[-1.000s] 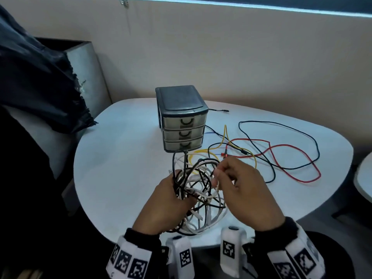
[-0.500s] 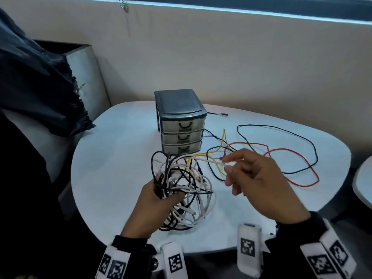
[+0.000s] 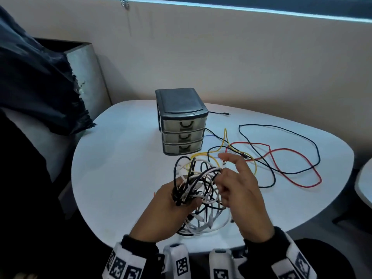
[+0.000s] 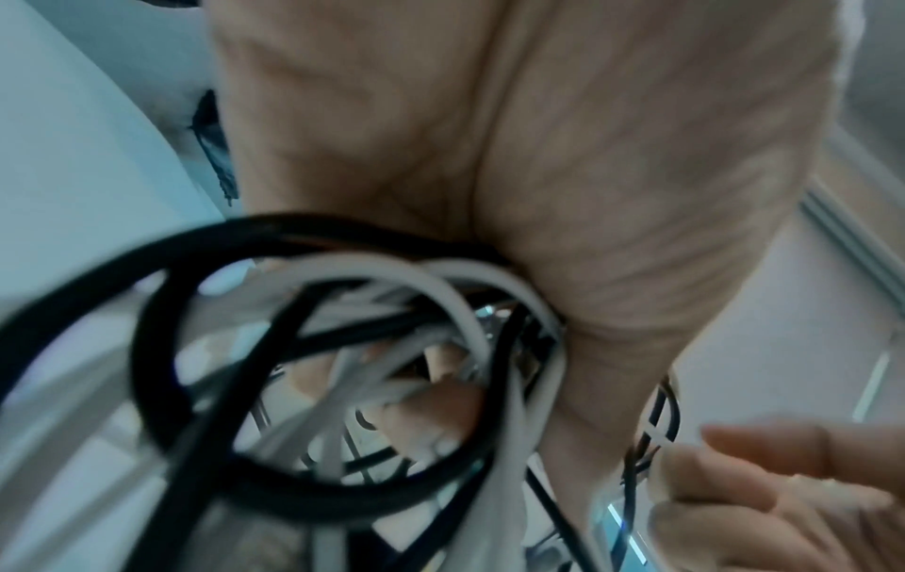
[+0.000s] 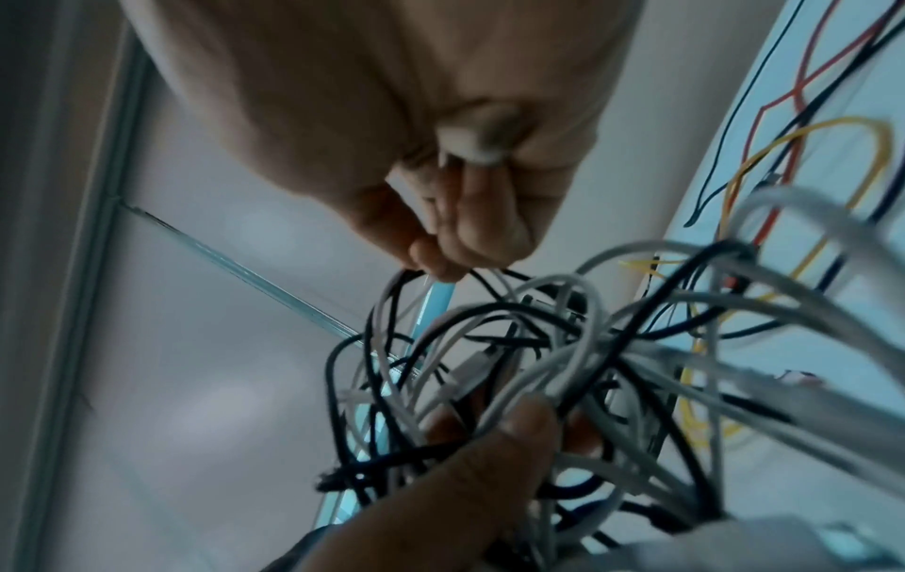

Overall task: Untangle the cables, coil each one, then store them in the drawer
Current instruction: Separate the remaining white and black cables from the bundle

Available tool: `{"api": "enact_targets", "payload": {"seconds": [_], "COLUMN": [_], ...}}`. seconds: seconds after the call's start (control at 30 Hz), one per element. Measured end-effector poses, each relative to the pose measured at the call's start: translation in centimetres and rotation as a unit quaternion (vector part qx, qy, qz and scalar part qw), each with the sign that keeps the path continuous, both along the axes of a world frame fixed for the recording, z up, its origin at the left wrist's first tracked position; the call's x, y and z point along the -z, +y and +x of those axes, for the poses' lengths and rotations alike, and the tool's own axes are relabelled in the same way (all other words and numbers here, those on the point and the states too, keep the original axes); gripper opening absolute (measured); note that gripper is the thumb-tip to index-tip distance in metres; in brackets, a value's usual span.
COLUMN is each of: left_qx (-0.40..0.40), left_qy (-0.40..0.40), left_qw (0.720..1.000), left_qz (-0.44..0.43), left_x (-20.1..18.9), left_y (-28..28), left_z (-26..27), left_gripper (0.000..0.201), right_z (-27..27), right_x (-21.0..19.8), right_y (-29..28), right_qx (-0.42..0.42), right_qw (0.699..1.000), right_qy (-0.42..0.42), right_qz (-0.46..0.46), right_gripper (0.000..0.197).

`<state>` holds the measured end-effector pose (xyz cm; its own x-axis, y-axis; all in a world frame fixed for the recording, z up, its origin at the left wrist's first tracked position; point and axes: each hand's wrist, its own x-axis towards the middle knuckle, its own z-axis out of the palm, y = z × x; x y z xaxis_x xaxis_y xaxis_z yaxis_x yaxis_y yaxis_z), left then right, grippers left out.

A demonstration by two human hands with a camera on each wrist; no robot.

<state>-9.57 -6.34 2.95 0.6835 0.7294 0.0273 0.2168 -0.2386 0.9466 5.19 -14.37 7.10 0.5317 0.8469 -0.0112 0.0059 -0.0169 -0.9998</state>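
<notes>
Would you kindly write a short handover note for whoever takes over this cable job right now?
Left hand: grips the tangle of black and white cables above the table.
Right hand: pinches strands at the tangle's right edge, index finger extended.
Drawer unit: at the table's middle, all three drawers shut.
Red, yellow and thin black cables lie loose to the unit's right.
Done: nothing visibly coiled or stored.
Left: free each cable, coil it, open a drawer, store them.
</notes>
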Motion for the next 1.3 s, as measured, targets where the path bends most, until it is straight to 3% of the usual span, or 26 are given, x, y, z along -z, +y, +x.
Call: {"api": "enact_targets", "payload": {"seconds": [0.07,0.17,0.4,0.47,0.5,0.6,0.67,0.7,0.73,0.83,0.9,0.97,1.07,1.3], "left_qx": [0.003,0.012,0.017,0.0,-0.005,-0.007,-0.018,-0.028,-0.044,-0.09,-0.099,-0.097,-0.079,-0.036], "left_qy": [0.012,0.017,0.051,0.074,0.088,0.14,0.146,0.139,0.128,0.073,0.05,0.04,0.027,0.03], "left_qw": [1.0,0.999,0.996,0.992,0.99,0.984,0.984,0.986,0.988,0.993,0.993,0.993,0.995,0.999], "left_qz": [0.024,0.035,0.071,0.102,0.11,0.114,0.096,0.084,0.067,-0.005,-0.034,-0.047,-0.055,-0.028], "left_x": [0.0,-0.1,-0.7,-0.7,-0.7,-0.5,-0.4,-0.3,-0.3,0.1,0.1,0.2,0.5,0.5], "left_y": [-0.1,-0.4,-0.8,-0.6,-0.4,-0.2,-0.3,-0.2,-0.1,0.6,1.1,1.4,1.5,1.0], "left_z": [0.0,0.1,0.2,0.3,0.3,0.3,0.2,0.1,-0.1,-1.0,-1.6,-2.0,-2.3,-2.0], "left_gripper": [0.019,0.027,0.031,0.03,0.028,0.026,0.031,0.031,0.029,0.037,0.04,0.04,0.04,0.04], "right_z": [0.1,0.9,2.7,2.7,2.7,2.5,2.8,3.1,3.6,5.0,5.4,5.7,6.3,6.6], "right_x": [-0.8,-1.1,-2.4,-2.2,-1.9,-1.5,-2.1,-2.6,-3.1,-3.8,-3.2,-2.6,-2.0,-2.2], "right_y": [0.0,0.0,-0.5,-0.5,-0.4,0.2,0.4,0.4,0.2,-0.6,-1.1,-1.4,-1.4,0.4], "right_qx": [-0.001,-0.014,-0.041,-0.016,0.014,0.15,0.2,0.208,0.197,0.038,-0.036,-0.018,0.007,-0.033], "right_qw": [1.0,0.997,0.99,0.981,0.959,0.837,0.786,0.781,0.803,0.93,0.961,0.972,0.968,0.962], "right_qy": [0.031,-0.066,-0.113,-0.184,-0.271,-0.526,-0.578,-0.576,-0.547,-0.366,-0.271,-0.236,-0.25,-0.27], "right_qz": [0.0,-0.04,-0.072,-0.067,-0.078,-0.012,0.091,0.121,0.129,0.004,-0.037,-0.016,0.004,0.007], "right_gripper": [0.013,0.016,0.009,0.01,0.009,0.011,0.013,0.013,0.013,0.015,0.012,0.016,0.016,0.028]}}
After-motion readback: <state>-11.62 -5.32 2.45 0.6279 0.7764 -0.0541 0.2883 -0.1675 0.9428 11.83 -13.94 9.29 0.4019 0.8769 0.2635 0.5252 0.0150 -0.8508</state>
